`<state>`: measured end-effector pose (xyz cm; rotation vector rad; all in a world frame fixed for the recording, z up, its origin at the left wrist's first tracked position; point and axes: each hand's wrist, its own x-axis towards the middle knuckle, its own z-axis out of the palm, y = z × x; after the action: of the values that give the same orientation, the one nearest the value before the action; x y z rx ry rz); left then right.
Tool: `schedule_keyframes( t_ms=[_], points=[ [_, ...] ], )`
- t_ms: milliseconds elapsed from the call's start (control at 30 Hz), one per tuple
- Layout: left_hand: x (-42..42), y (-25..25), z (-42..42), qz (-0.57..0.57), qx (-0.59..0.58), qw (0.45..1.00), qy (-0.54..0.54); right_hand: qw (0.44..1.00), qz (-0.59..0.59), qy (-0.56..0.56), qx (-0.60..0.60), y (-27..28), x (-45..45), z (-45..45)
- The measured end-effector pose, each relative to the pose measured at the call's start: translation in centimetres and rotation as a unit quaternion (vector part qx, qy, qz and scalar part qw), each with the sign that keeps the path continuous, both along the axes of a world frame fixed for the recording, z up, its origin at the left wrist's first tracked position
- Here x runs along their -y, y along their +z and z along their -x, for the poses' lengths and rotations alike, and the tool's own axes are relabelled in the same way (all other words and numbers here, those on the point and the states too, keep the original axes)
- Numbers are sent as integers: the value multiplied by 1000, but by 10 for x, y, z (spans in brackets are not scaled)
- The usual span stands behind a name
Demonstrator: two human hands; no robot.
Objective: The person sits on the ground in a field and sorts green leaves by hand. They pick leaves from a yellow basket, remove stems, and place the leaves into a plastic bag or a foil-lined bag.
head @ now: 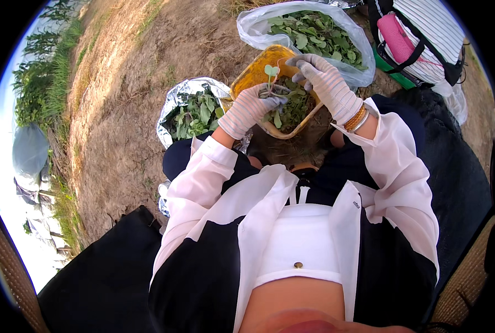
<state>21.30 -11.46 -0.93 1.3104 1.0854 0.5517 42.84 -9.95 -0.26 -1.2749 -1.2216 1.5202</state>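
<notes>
My left hand (253, 106), in a striped work glove with grey fingers, is closed around the stems of small leafy seedlings (271, 71). One pale green leaf pair stands up above its fingers. My right hand (324, 81), gloved the same way, is raised just to the right. Its fingertips meet a thin pinkish strand (279, 66) that curves down to the seedlings; whether it is string or root is unclear. Below both hands sits a worn yellow plastic tub (251, 71), cut open at the top, with loose green seedlings (295, 109) inside.
Beyond the tub lies a clear plastic bag (251, 29) full of leafy seedlings. A silver-lined bag (170, 98) at the left holds more. At upper right stands a striped bag (432, 25) with a pink bundle (395, 37). Bare soil (118, 137) stretches to the left.
</notes>
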Motion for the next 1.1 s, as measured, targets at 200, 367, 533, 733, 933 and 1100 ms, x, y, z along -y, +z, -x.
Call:
schedule_keyframes(
  t_ms=[200, 367, 533, 733, 933, 1100],
  points=[
    [2, 16, -13, 62, -53, 994, -67, 986, -16, 131, 99, -19, -5, -3],
    [-2, 2, -17, -42, -132, 985, -107, 989, 26, 147, 6, -43, -10, -6],
    [-16, -8, -7, 16, -149, 986, -69, 994, -10, 97, 54, -35, -13, -7],
    [-26, -20, -6, 65, -122, 990, 41, 978, 12, 81, 192, -31, -22, -7],
    [-26, -13, -8, -6, -190, 981, -48, 911, -241, 106, 318, -32, -1, 6],
    [-21, -10, -11, -45, -160, 982, -91, 875, -347, 114, 318, -36, -6, 3]
  ],
)
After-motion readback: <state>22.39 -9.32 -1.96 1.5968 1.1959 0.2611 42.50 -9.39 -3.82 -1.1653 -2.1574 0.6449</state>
